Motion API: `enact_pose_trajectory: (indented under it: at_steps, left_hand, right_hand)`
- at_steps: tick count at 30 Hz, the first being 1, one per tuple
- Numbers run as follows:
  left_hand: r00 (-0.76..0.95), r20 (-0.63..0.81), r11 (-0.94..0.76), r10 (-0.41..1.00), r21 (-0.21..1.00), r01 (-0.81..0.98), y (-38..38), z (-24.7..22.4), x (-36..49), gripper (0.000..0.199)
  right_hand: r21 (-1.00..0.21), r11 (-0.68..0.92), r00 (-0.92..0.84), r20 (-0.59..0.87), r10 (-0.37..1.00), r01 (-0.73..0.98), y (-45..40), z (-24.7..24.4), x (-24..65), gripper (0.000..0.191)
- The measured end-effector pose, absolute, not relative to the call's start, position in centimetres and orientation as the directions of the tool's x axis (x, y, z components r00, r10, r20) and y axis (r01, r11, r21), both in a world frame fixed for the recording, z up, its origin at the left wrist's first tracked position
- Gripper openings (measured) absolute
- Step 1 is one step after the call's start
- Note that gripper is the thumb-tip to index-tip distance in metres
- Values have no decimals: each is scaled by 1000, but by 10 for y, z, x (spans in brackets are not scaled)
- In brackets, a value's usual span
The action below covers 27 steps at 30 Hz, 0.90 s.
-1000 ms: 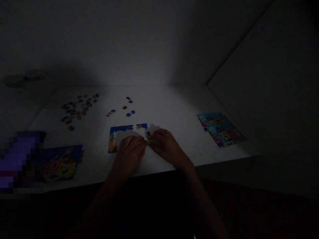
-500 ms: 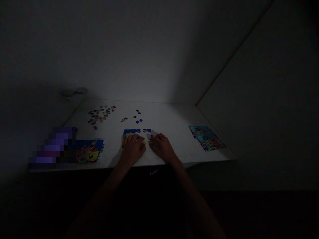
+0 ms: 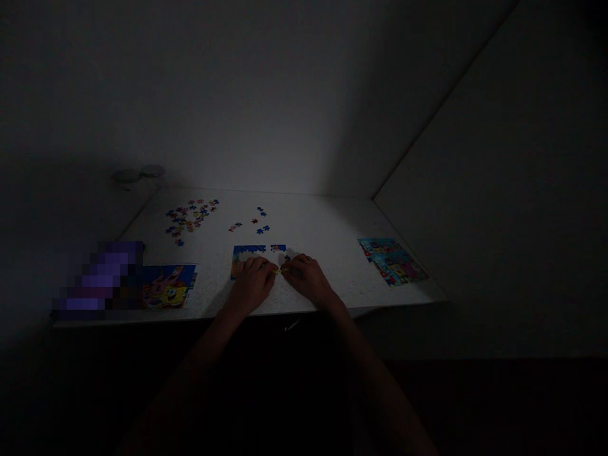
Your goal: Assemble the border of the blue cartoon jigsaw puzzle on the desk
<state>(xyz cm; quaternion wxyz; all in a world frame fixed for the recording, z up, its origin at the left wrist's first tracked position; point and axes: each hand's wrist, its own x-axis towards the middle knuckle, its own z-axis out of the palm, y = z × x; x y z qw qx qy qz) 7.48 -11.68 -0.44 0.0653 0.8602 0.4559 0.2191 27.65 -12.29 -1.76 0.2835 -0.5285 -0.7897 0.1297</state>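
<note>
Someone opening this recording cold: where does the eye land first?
Probably on the pixelated purple patch at the left end of the table, the strongest color in a dark scene. Next, the left hand and right hand nearly meet beside a partly built puzzle border, with small yellow bits between them. Then come loose puzzle pieces clustered at the back left.

the left hand (image 3: 254, 283) and right hand (image 3: 308, 277) have drawn closer over the table (image 3: 327, 253) in the last half second, narrowing the gap between small yellow puzzle pieces (image 3: 280, 270) at their fingertips. the view has shifted since a second ago: the table appears smaller, and a pixelated purple item (image 3: 102, 278), then cut off at left, sits fully inside the frame.
</note>
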Motion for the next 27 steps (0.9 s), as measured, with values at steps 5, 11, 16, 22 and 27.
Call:
enact_pose_trajectory:
  at_steps: [5,11,16,22,27]
  left_hand:
    - [489,318,-574,812,288,766,-118,-2,75,25]
    - [517,278,-584,810,286,760,-118,0,76,18]
    - [552,263,-610,791,275,743,-117,-2,76,20]
    - [546,282,-612,789,274,742,-118,-7,77,23]
    - [554,302,-628,776,281,726,-116,-11,77,22]
  right_hand:
    - [-507,426,-302,312,901,749,-123,-20,278,15]
    - [-491,431,-304,319,898,757,-124,-21,278,13]
    - [-497,444,-313,328,891,745,-125,-18,277,12]
    - [-481,461,-319,350,881,746,-125,-15,275,9]
    - [-516,443,-302,336,892,733,-123,-16,275,9]
